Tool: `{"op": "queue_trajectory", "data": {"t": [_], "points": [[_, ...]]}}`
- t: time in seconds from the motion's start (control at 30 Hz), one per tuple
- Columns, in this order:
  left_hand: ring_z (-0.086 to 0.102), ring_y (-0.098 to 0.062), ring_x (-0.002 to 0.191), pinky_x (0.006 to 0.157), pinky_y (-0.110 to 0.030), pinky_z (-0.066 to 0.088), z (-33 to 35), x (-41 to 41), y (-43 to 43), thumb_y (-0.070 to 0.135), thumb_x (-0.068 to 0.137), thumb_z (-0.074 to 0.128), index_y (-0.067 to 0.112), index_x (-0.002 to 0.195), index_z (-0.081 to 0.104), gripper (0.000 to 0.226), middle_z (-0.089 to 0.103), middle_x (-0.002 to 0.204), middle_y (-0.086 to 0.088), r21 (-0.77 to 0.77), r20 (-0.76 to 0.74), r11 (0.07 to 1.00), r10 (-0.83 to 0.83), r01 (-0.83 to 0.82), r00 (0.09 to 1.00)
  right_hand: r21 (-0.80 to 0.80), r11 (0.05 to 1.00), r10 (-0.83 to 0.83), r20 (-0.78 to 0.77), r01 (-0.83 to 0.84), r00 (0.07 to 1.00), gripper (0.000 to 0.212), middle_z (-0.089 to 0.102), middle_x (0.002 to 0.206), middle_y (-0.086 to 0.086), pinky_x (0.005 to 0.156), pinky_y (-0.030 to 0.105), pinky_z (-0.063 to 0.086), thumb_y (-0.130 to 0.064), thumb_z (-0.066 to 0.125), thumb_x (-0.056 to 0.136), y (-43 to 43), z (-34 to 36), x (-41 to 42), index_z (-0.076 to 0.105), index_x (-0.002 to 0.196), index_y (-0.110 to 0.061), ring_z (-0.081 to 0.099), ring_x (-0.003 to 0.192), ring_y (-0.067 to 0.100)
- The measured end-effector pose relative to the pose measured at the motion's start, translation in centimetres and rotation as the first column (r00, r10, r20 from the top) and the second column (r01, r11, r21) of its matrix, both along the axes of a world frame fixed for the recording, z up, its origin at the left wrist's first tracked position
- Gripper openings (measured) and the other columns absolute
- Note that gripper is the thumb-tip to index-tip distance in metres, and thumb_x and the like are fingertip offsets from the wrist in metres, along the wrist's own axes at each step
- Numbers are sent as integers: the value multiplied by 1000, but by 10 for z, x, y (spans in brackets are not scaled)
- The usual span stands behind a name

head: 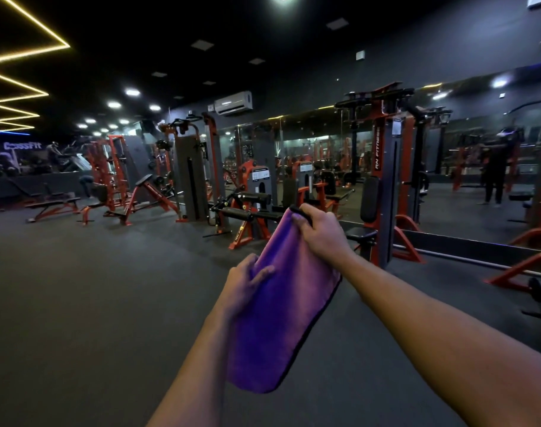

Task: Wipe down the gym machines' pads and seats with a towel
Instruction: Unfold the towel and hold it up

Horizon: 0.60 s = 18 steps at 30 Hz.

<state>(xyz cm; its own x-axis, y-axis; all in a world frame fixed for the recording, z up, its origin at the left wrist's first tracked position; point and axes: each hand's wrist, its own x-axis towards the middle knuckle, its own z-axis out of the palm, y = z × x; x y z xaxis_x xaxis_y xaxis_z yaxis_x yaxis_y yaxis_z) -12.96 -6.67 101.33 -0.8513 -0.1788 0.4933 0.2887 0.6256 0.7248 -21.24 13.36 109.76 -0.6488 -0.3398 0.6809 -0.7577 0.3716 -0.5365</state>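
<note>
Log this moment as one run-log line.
phase: pre-wipe | towel: purple, hanging in air | right hand: grips top corner | left hand: holds side edge | machine pads: ahead, untouched

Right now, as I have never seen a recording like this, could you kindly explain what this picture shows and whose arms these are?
There is no robot here. The single picture comes from a camera worn on a person's head, so the two bare arms are their own. The right hand grips the top corner of a purple cloth towel with dark edging; the left hand holds its side edge lower down. Ahead, on the dark floor, stand red-and-black gym machines with black pads, before a mirrored wall.
</note>
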Motion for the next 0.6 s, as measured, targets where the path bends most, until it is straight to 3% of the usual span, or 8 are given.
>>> {"op": "queue_trajectory", "data": {"t": [0.07,0.13,0.2,0.23,0.4,0.5,0.6], "points": [[72,-8,79,64,-24,55,-17,1,-1,38,90,73,26,97,70,14,75,89,7,46,156,997,-76,70,985,-82,995,-56,-7,55,998,21,66,83,-4,70,38,58,-39,45,107,4,6,-2,63,109,-28,67,75,12],[67,-1,71,63,-21,52,-41,4,-8,35,90,75,31,90,71,5,73,80,15,33,255,995,-98,92,962,-130,984,-130,-31,125,991,21,64,79,-5,63,30,57,-38,45,108,12,15,-5,63,112,-27,67,71,13],[57,-2,64,62,-29,47,-63,4,-18,40,90,72,26,85,71,15,68,72,15,-14,271,998,-48,53,961,-132,970,-214,-49,207,976,21,59,75,-10,53,18,43,-36,45,108,23,22,-7,63,115,-28,64,69,11],[56,-5,64,62,-31,46,-70,3,-24,42,89,71,23,85,70,20,67,73,11,-27,277,999,-14,22,961,-132,962,-247,-55,238,967,23,56,74,-12,53,19,39,-36,45,108,27,23,-7,64,118,-27,63,70,12],[58,-16,78,62,-27,40,-73,-6,-22,32,99,60,19,86,57,19,64,84,3,-140,357,985,147,-103,923,-209,892,-400,46,401,915,21,57,76,-8,53,20,36,-34,44,109,48,5,-17,63,111,-25,59,68,8],[57,-18,77,62,-28,40,-70,-9,-24,39,101,55,21,83,48,27,61,82,2,-152,349,966,251,-210,903,-229,829,-496,122,510,860,26,57,75,-4,56,26,42,-34,42,109,59,-7,-21,62,109,-18,61,70,17],[58,-21,70,61,-33,39,-61,-8,-36,56,89,67,17,76,53,44,62,70,2,-77,265,959,284,-274,921,-238,764,-565,203,600,800,28,60,83,6,74,42,54,-36,41,108,72,-18,-29,61,107,-16,66,86,32]]}}
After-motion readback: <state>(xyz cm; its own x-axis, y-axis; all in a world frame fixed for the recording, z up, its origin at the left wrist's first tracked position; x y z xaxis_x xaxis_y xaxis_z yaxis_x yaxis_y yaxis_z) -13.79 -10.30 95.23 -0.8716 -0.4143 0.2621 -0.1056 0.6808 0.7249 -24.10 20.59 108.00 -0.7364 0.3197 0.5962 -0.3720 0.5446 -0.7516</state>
